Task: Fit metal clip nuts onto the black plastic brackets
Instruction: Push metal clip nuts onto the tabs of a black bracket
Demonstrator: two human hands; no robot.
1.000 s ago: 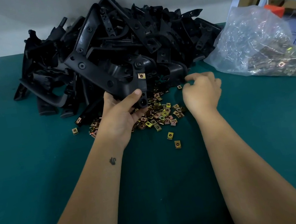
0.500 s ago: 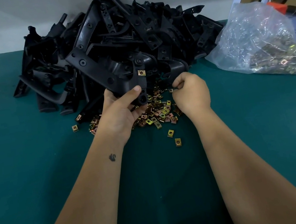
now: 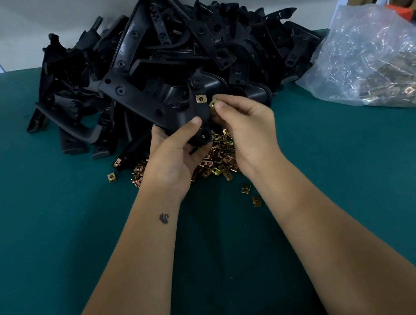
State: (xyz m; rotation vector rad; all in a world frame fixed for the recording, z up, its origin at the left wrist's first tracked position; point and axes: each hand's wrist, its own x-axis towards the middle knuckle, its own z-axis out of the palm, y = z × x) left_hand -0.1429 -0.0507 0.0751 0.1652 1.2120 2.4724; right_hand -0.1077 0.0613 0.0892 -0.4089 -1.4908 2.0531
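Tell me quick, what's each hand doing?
Left hand: gripping a black plastic bracket.
Right hand: pinching a metal clip nut beside the bracket.

So the table (image 3: 50, 236) has a big pile of brackets (image 3: 209, 37) at the back, up against the wall (image 3: 43, 20). Right in front of that pile sits a heap of clip nuts (image 3: 218, 161), with a few strays: one nut (image 3: 111, 177) off to the left, two more (image 3: 251, 195) nearer the front. The bag (image 3: 376, 59) of nuts lies right of the pile, just beside it. The left hand (image 3: 174, 157) holds one bracket (image 3: 164, 93) above the heap, in front of the pile. The right hand (image 3: 246, 129) is just right of it, pinching a nut (image 3: 212, 103) beside a fitted nut (image 3: 201, 98) on that bracket.
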